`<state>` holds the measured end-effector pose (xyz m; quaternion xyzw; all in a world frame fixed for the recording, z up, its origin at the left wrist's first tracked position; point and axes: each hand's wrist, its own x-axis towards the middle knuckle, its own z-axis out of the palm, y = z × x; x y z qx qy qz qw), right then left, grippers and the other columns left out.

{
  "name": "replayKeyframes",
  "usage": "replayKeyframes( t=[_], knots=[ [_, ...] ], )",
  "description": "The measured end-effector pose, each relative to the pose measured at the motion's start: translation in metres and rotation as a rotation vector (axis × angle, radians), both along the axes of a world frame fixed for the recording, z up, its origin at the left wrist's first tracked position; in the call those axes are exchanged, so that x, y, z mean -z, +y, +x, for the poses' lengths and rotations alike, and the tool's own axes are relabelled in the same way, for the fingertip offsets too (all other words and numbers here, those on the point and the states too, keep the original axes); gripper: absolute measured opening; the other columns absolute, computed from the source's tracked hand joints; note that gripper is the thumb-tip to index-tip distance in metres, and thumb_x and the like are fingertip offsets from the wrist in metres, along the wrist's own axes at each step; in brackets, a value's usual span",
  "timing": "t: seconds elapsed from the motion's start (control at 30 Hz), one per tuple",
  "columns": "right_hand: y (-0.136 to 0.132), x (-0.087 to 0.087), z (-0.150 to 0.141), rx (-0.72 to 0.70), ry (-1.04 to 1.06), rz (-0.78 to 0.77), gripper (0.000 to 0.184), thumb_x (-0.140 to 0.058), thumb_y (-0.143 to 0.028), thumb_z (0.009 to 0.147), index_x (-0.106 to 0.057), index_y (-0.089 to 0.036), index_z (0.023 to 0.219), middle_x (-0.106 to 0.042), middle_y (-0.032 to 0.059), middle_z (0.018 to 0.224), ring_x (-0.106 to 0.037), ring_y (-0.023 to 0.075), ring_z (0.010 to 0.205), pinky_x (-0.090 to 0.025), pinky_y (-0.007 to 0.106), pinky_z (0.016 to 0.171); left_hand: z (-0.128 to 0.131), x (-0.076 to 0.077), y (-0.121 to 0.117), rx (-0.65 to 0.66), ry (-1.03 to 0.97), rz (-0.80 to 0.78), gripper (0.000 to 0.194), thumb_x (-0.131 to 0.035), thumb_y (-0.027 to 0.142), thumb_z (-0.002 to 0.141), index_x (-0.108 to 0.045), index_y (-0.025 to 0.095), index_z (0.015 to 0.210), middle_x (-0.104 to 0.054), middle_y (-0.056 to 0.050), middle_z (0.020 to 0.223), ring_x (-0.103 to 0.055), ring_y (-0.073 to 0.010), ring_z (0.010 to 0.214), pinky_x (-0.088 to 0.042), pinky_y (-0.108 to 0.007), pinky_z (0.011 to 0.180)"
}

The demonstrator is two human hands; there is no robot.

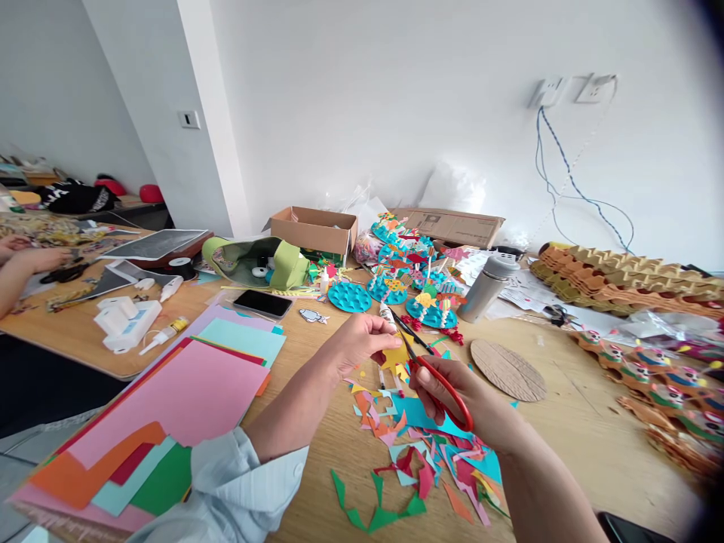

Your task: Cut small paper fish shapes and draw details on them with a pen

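Between the fingers of my left hand (362, 343) is a piece of yellow paper (394, 359), pinched at its upper left edge. My right hand (452, 388) grips red-handled scissors (452, 394), whose blades reach up to the yellow paper's right side. Whether the blades are touching the paper I cannot tell. Under both hands lie many coloured paper scraps (421, 460), with a blue sheet (435, 418) among them. Just beyond the hands stand round blue bases (349, 296) and several decorated with paper fish (425, 302).
Stacked coloured paper (226, 385) lies at left, near a black phone (263, 303) and green cap (260, 260). A metal bottle (489, 286) and cardboard oval (507, 369) are right of the hands. Egg-carton crafts (656, 369) line the right side. Another person's hand (37, 260) shows far left.
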<state>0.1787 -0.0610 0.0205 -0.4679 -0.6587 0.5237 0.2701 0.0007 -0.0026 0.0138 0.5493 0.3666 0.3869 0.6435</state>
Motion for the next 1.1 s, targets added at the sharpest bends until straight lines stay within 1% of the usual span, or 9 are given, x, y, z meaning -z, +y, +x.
replayKeyframes(
  t=[0.23, 0.4, 0.5, 0.63, 0.77, 0.97, 1.1],
  knots=[
    [0.0009, 0.0012, 0.0008, -0.006, -0.014, 0.010, 0.056, -0.051, -0.075, 0.077, -0.049, -0.019, 0.069, -0.050, -0.0025, 0.052, -0.043, 0.0106, 0.047, -0.032, 0.024, 0.046, -0.0001, -0.0006, -0.0001, 0.010, 0.005, 0.003, 0.028, -0.074, 0.035, 0.055, -0.060, 0.014, 0.066, -0.057, 0.001, 0.062, -0.052, -0.0091, 0.054, -0.041, -0.021, 0.051],
    [0.0010, 0.0016, 0.0001, -0.013, -0.001, 0.016, 0.055, -0.051, -0.074, 0.078, -0.047, -0.020, 0.065, -0.048, -0.0035, 0.050, -0.038, 0.0090, 0.043, -0.026, 0.024, 0.043, -0.0003, 0.0008, 0.0005, 0.017, 0.010, 0.003, 0.027, -0.073, 0.035, 0.055, -0.060, 0.015, 0.066, -0.057, 0.001, 0.062, -0.052, -0.0095, 0.055, -0.042, -0.021, 0.050],
    [0.0012, 0.0011, -0.0005, -0.011, 0.001, 0.002, 0.056, -0.051, -0.074, 0.077, -0.047, -0.020, 0.064, -0.048, -0.0037, 0.049, -0.037, 0.0085, 0.042, -0.024, 0.024, 0.043, -0.0005, 0.0010, 0.0002, 0.019, 0.015, -0.003, 0.027, -0.072, 0.036, 0.055, -0.060, 0.015, 0.066, -0.057, 0.000, 0.063, -0.052, -0.0097, 0.055, -0.041, -0.022, 0.051],
    [0.0020, 0.0018, -0.0004, 0.002, 0.004, 0.003, 0.056, -0.052, -0.074, 0.076, -0.047, -0.019, 0.066, -0.049, -0.0032, 0.049, -0.040, 0.0088, 0.043, -0.026, 0.023, 0.044, -0.0007, -0.0004, -0.0006, 0.006, 0.026, 0.003, 0.026, -0.070, 0.035, 0.056, -0.061, 0.015, 0.068, -0.057, 0.001, 0.064, -0.051, -0.0092, 0.056, -0.040, -0.021, 0.052],
    [0.0020, 0.0024, 0.0002, 0.007, 0.015, 0.001, 0.055, -0.052, -0.073, 0.078, -0.048, -0.019, 0.067, -0.049, -0.0038, 0.048, -0.038, 0.0080, 0.042, -0.025, 0.023, 0.042, -0.0006, -0.0017, -0.0007, -0.022, 0.042, 0.026, 0.024, -0.069, 0.035, 0.058, -0.062, 0.014, 0.068, -0.055, 0.003, 0.062, -0.046, -0.0068, 0.054, -0.035, -0.019, 0.051],
    [0.0001, 0.0006, -0.0003, 0.009, 0.006, 0.004, 0.056, -0.053, -0.074, 0.076, -0.050, -0.019, 0.071, -0.051, -0.0032, 0.052, -0.045, 0.0100, 0.046, -0.032, 0.024, 0.046, -0.0006, -0.0010, -0.0005, -0.005, 0.046, 0.035, 0.023, -0.069, 0.034, 0.058, -0.060, 0.015, 0.068, -0.057, 0.002, 0.062, -0.047, -0.0077, 0.055, -0.035, -0.020, 0.051],
    [0.0003, 0.0020, 0.0000, 0.000, 0.001, 0.013, 0.056, -0.051, -0.073, 0.078, -0.050, -0.018, 0.072, -0.050, -0.0029, 0.054, -0.046, 0.0100, 0.046, -0.034, 0.024, 0.047, 0.0000, 0.0002, -0.0004, 0.007, 0.046, 0.038, 0.023, -0.069, 0.035, 0.058, -0.059, 0.015, 0.066, -0.056, 0.002, 0.061, -0.047, -0.0076, 0.055, -0.035, -0.020, 0.051]
  ],
)
